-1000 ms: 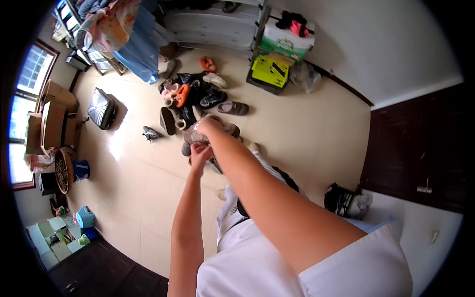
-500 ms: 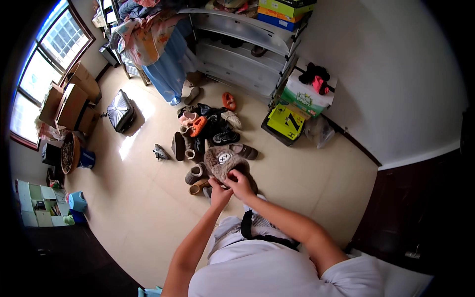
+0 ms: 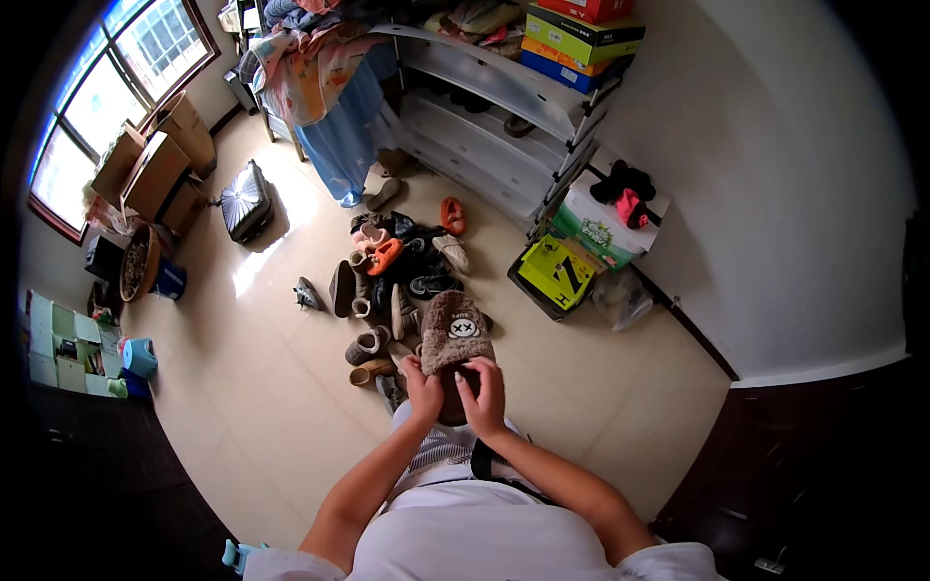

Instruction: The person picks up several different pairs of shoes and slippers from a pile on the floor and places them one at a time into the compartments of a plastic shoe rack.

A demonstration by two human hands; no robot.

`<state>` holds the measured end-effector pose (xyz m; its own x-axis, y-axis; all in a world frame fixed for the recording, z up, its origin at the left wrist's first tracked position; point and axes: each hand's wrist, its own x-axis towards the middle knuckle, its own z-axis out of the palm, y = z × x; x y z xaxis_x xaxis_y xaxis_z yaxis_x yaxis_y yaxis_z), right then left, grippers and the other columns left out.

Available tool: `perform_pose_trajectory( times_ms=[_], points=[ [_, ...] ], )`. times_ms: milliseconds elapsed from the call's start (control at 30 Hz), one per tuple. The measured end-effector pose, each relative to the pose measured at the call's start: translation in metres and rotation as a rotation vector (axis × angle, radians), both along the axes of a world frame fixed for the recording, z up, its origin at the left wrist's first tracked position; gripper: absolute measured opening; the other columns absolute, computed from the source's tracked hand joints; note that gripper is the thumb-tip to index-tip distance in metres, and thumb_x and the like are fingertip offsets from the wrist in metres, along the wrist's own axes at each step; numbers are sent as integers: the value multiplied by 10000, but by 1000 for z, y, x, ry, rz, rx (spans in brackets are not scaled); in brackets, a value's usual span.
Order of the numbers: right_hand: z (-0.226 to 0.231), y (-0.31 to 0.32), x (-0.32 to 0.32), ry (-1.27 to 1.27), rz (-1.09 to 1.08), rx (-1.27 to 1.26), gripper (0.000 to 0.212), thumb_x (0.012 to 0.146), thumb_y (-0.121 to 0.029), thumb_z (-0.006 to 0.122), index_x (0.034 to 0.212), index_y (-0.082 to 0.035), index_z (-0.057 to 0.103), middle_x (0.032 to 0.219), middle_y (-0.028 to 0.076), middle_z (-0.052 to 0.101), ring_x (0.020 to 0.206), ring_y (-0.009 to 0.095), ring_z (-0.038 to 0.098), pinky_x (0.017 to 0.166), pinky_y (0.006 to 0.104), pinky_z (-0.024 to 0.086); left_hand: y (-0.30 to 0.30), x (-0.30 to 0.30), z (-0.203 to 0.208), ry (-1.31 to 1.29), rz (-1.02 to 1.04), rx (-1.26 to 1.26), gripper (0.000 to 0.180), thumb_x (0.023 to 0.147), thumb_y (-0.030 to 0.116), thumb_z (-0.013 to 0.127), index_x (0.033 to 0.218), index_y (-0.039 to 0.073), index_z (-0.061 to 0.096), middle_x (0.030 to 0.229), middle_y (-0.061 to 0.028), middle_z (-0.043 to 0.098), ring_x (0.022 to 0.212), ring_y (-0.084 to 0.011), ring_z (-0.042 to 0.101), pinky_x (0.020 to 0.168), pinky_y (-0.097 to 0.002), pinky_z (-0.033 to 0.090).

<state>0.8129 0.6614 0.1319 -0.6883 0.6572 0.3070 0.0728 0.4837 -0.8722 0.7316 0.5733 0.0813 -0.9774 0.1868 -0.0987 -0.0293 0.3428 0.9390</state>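
Over the shoe pile (image 3: pixel 392 281) on the floor (image 3: pixel 242 407), I hold a brown fuzzy slipper (image 3: pixel 453 341) up, my left hand (image 3: pixel 423 387) and right hand (image 3: pixel 483 395) both clamped on its heel end. It's lifted; its mate isn't in hand, and most shoes lie unsorted.

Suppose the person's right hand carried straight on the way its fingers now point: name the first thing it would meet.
The right hand already grips the brown fuzzy slipper, so that comes first. Beyond it probably lies the pile of shoes on the floor, though depth is unclear.
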Motion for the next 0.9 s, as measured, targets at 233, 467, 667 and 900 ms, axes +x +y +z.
perform_pose_trajectory(
  times_ms=[233, 467, 667, 900],
  points=[
    [-34, 31, 32, -205, -301, 16, 482, 736, -138, 720, 1115, -35, 440, 1078, 135, 467, 995, 268, 465, 826, 369, 411, 39, 2, 7, -12, -37, 49, 311, 758, 22, 521, 1022, 8, 356, 927, -162, 497, 862, -313, 520, 785, -365, 415],
    [-71, 42, 37, -201, -358, -394, 413, 776, -220, 730, 1037, -10, 488, 850, 64, 563, 677, 155, 558, 637, 287, 462, 60, -1, 15, 0, -85, 23, 371, 763, -1, 523, 1060, 15, 301, 948, -208, 501, 883, -339, 544, 790, -382, 424],
    [-79, 66, 16, -211, -364, -591, 331, 791, -238, 710, 955, 16, 575, 830, 68, 610, 721, 146, 569, 679, 282, 466, 84, -20, 8, -111, -104, 135, 367, 775, 15, 521, 1068, 21, 299, 931, -192, 506, 887, -325, 541, 802, -373, 418],
    [-47, 105, -13, -437, -138, -917, 310, 827, -368, 648, 854, -60, 619, 773, 9, 608, 666, 80, 534, 567, 229, 411, 121, -66, -4, -110, -92, 66, 337, 786, 31, 511, 1056, 41, 310, 900, -161, 518, 841, -289, 543, 766, -356, 423]
  ],
)
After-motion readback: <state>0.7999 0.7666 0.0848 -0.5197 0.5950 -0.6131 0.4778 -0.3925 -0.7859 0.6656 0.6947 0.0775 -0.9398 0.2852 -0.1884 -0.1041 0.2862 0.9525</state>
